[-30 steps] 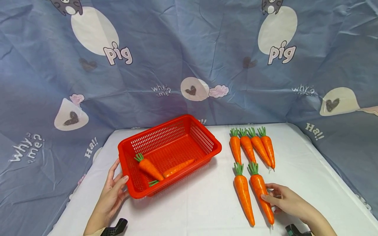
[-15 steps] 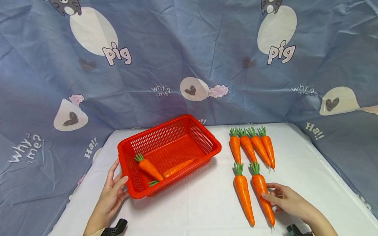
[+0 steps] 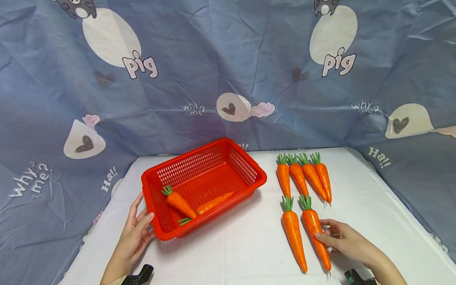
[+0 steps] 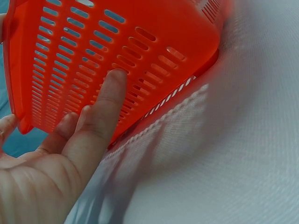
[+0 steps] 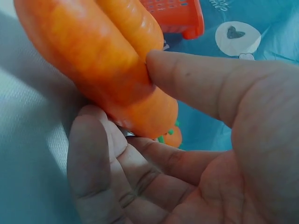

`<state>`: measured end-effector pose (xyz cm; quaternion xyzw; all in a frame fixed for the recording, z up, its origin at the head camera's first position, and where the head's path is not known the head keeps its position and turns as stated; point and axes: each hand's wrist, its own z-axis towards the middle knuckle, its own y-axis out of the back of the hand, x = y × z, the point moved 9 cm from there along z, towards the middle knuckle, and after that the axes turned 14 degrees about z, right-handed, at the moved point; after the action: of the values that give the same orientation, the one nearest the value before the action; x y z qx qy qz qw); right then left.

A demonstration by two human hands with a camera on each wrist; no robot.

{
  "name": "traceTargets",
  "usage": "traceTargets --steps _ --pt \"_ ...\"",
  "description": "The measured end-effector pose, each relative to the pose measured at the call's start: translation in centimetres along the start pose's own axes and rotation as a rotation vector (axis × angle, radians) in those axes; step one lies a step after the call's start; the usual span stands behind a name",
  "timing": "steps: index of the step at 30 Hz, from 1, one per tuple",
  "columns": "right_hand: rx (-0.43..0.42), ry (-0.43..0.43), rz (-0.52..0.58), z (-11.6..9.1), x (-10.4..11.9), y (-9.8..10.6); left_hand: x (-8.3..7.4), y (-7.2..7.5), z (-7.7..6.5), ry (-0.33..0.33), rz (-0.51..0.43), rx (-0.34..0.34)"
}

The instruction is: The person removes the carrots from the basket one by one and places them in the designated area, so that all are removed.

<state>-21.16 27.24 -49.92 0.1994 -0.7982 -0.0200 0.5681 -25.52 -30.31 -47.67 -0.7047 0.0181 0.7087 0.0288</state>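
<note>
At the left of the table, my left hand (image 3: 135, 235) grips the near-left end of a red plastic basket (image 3: 217, 178), thumb over the rim. In the left wrist view its fingers lie against the slotted wall (image 4: 194, 30). Two carrots lie inside: a short, thick one (image 3: 179, 203) and a slimmer one (image 3: 215, 202), its leafy end partly covered. On the right, my right hand (image 3: 344, 240) pinches the lower half of a carrot (image 3: 312, 222), thumb on top and fingers along the far side. Close to its left lies another carrot (image 3: 294, 237), green top pointing away.
Behind the front pair, several carrots (image 3: 298, 176) lie in a row with green tops toward the back. A white cloth (image 3: 249, 245) covers the table. A blue printed curtain (image 3: 185, 59) hangs right behind the table's back edge.
The carrot in my right hand shifted slightly right, then back left toward its neighbour. My left hand and the basket have stayed put.
</note>
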Motion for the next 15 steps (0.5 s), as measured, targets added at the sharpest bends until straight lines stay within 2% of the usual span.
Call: traceTargets --steps 8,15 --pt "-0.042 -0.047 -0.022 0.05 -0.26 0.36 -0.13 -0.08 0.0 -0.005 -0.003 0.003" --pt "-0.052 -0.055 -0.035 0.05 -0.39 0.56 -0.08 -0.03 0.0 -0.001 0.001 -0.001"
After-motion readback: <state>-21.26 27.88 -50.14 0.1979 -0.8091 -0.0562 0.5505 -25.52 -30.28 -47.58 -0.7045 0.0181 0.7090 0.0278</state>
